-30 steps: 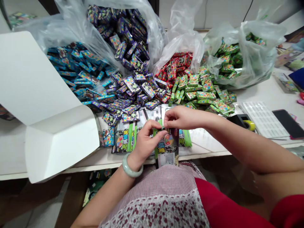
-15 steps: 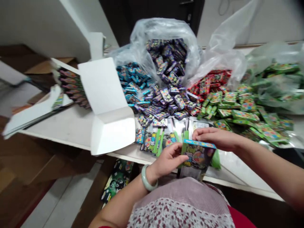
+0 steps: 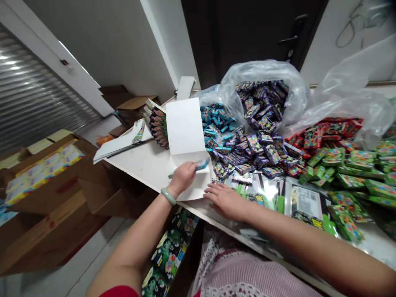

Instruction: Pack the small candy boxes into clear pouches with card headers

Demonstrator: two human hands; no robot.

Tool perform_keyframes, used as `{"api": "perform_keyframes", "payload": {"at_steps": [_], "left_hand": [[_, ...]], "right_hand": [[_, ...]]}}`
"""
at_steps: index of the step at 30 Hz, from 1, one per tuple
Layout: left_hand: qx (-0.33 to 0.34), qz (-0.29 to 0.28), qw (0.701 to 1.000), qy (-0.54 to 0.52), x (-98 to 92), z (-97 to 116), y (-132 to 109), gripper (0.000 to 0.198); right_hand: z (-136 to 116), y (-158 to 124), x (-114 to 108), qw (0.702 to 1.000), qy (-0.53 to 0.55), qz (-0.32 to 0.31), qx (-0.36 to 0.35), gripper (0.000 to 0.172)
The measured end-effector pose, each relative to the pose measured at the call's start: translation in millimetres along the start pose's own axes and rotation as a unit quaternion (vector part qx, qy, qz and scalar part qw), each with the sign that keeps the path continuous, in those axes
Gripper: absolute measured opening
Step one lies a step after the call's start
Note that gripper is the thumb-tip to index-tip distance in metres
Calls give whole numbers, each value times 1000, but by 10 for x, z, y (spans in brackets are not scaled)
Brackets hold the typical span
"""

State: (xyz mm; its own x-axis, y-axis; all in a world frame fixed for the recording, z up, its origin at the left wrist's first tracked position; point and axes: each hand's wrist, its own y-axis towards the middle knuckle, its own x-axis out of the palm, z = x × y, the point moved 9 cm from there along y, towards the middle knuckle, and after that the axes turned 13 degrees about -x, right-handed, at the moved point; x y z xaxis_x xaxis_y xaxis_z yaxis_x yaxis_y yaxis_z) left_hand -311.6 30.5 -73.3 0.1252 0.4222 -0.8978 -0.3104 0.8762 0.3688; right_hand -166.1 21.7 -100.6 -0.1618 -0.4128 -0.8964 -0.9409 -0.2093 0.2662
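My left hand (image 3: 183, 178), with a pale green bangle at the wrist, is closed round a small printed box (image 3: 202, 164). The blue edge of that box shows past my fingers; most of it is hidden. Hand and box are over the open white carton (image 3: 187, 126), whose lid stands up. My right hand (image 3: 224, 201) is open, palm down with its fingers stretched out, at the carton's right side. Beside it lie clear printed packs (image 3: 256, 198) with green strips and loose purple boxes (image 3: 243, 176).
Piles of blue boxes (image 3: 216, 119), red boxes (image 3: 321, 134) and green boxes (image 3: 361, 159) lie along the table with plastic bags (image 3: 230, 78). Fanned printed cards or boxes (image 3: 158, 126) stand behind the carton. Cardboard boxes (image 3: 55, 214) stand on the floor at left.
My view has turned left. The printed box, earlier between both hands by my lap, has moved left to the white carton in my left hand. My right hand has let go of it.
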Motion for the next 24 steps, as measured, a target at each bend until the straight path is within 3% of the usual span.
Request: {"api": "perform_keyframes", "payload": {"at_steps": [3,7,16,21,24], "left_hand": [[0,-71,997,29,406,-66,-162,19],[-18,-125,992,29,636,-197,-337,33],[-39,-185,982,-19,807,-591,-206,39],[-40,-191,980,-43,816,-694,-67,41],[-35,-180,982,-47,777,-641,51,38]], "right_hand": [[87,217,304,996,-66,-56,3,32],[155,248,464,995,-69,-74,1,28],[132,257,509,997,-39,-59,-12,31],[126,276,476,997,-32,-66,-28,36],[88,209,402,998,-9,-62,-23,44]]}}
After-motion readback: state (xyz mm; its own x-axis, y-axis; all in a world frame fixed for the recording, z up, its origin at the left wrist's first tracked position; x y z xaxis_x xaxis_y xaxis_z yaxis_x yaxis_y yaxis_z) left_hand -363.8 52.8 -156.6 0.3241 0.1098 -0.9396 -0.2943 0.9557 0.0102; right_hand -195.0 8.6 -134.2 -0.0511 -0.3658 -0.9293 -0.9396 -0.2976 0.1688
